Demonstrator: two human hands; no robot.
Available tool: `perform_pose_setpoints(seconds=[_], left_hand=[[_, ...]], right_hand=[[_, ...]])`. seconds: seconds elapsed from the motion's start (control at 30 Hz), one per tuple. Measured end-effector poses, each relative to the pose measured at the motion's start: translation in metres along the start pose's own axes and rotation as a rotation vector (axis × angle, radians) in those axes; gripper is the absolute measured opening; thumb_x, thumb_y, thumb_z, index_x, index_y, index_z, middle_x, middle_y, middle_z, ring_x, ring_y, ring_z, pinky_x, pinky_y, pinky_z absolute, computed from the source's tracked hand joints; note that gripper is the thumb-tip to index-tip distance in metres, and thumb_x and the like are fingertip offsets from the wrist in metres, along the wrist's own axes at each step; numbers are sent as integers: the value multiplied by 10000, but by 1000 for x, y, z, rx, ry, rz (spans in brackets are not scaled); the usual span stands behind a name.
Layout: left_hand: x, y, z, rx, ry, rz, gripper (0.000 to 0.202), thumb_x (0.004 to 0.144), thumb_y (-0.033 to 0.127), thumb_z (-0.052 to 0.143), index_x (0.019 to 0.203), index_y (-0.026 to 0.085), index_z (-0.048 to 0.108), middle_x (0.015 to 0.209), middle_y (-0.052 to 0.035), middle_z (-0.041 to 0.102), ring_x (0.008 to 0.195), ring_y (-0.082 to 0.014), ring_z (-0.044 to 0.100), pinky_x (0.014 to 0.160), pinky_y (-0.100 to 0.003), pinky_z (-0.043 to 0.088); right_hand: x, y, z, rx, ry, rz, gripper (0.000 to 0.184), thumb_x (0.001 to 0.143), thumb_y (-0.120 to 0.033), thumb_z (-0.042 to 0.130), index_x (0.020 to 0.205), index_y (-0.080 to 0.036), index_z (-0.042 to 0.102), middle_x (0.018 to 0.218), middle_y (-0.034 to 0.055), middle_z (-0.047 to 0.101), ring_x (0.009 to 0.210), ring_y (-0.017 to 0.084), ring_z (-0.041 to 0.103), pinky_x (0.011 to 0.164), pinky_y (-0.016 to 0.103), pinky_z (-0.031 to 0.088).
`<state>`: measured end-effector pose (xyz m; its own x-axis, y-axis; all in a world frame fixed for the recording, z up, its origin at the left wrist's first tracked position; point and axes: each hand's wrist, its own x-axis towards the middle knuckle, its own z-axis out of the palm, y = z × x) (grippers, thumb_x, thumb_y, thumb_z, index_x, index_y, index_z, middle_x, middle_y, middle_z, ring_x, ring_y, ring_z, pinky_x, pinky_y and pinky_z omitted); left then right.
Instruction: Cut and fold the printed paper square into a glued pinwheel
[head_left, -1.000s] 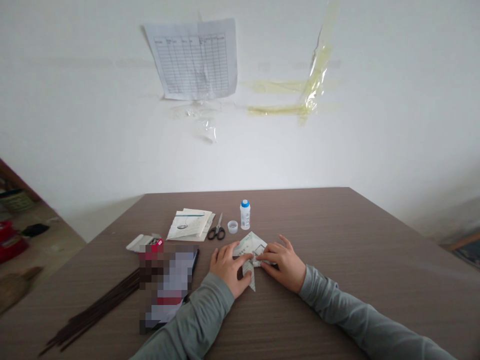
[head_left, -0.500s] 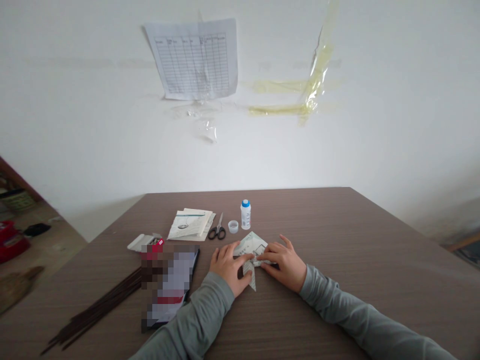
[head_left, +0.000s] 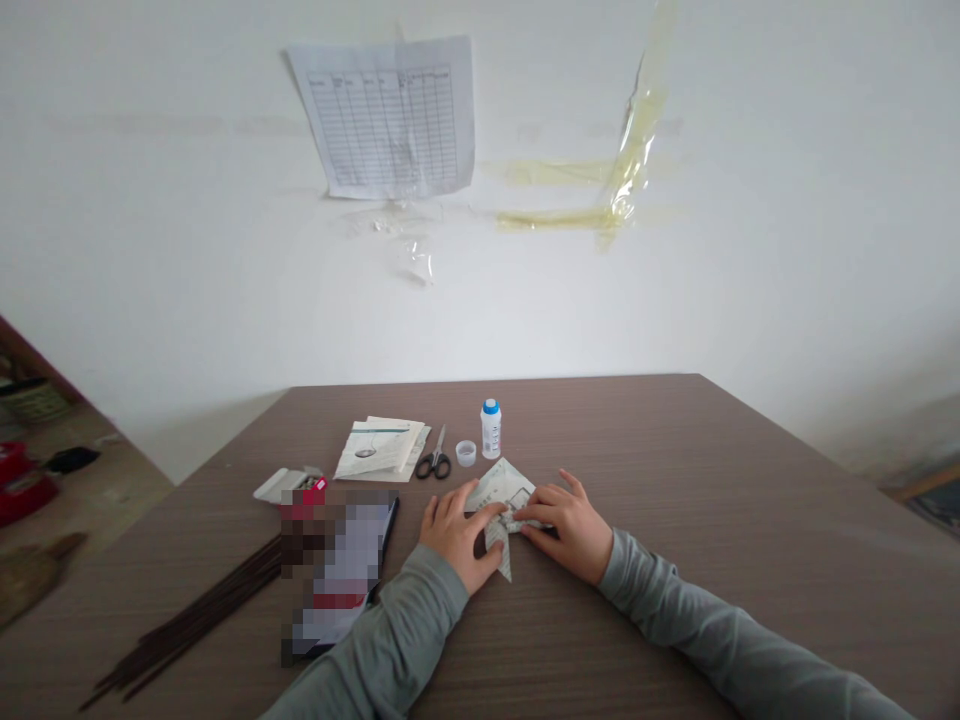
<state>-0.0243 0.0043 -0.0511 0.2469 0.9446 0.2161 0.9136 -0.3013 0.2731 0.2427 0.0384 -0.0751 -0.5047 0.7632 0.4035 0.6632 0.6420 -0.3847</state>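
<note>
A folded piece of printed paper [head_left: 499, 486] lies on the table between my hands, its point facing away from me and a narrow flap reaching toward me. My left hand [head_left: 459, 538] grips the flap between thumb and forefinger, with its other fingers resting along the paper's left edge. From the right, my right hand [head_left: 568, 527] pinches the paper's right side near the middle, little finger raised. The fingers partly hide the folds. Just beyond the paper stand a white glue bottle [head_left: 491, 436] with a blue top and a small clear cap [head_left: 466, 454].
Black-handled scissors [head_left: 433, 464] and a stack of printed paper sheets [head_left: 382, 448] lie back left. Closer are an open small box [head_left: 289, 486], a blurred phone-like device [head_left: 349, 570] and a bundle of thin dark sticks [head_left: 195, 625]. A wall borders the table's [head_left: 675, 420] far edge.
</note>
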Motion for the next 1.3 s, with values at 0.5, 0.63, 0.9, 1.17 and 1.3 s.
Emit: perform_pose_setpoints(seconds=[0.5, 0.63, 0.9, 1.17, 1.3], left_hand=[[1, -1, -3, 1, -11, 9, 505, 999, 258, 950, 1460, 450, 1025, 1903, -97, 772, 1714, -510, 731, 1516, -733, 522], [1, 0, -3, 19, -21, 20, 514, 1006, 233, 942, 1471, 435, 1022, 1913, -116, 761, 1713, -509, 733, 1510, -758, 525], [0, -1, 0, 39, -1, 17, 511, 995, 241, 945, 1455, 449, 1023, 1899, -100, 776, 1713, -504, 741, 1519, -738, 531], [0, -6, 5, 10, 23, 21, 584, 986, 259, 964, 1547, 419, 989, 1926, -122, 751, 1697, -485, 756, 1511, -737, 528], [1, -5, 5, 17, 21, 17, 503, 985, 281, 950, 1457, 436, 1021, 1925, -99, 749, 1701, -508, 743, 1512, -726, 529]], right_hand=[[0, 2, 1, -1, -8, 2, 247, 1132, -320, 866, 1292, -436, 1015, 1140, 65, 957, 1111, 363, 929, 1456, 838, 534], [0, 0, 0, 1, -25, 12, 257, 1133, -310, 860, 1299, -426, 1018, 1156, 76, 963, 1131, 381, 937, 1452, 873, 522], [1, -1, 0, -14, -21, 19, 253, 1117, -296, 873, 1278, -425, 1019, 1148, 62, 962, 1124, 371, 940, 1457, 832, 530], [0, 1, 1, -20, -19, 0, 264, 1132, -290, 856, 1302, -411, 1018, 1155, 60, 966, 1133, 366, 944, 1471, 818, 525], [0, 3, 2, -18, -13, -2, 262, 1130, -298, 871, 1299, -436, 1016, 1153, 55, 965, 1117, 356, 938, 1469, 811, 533]])
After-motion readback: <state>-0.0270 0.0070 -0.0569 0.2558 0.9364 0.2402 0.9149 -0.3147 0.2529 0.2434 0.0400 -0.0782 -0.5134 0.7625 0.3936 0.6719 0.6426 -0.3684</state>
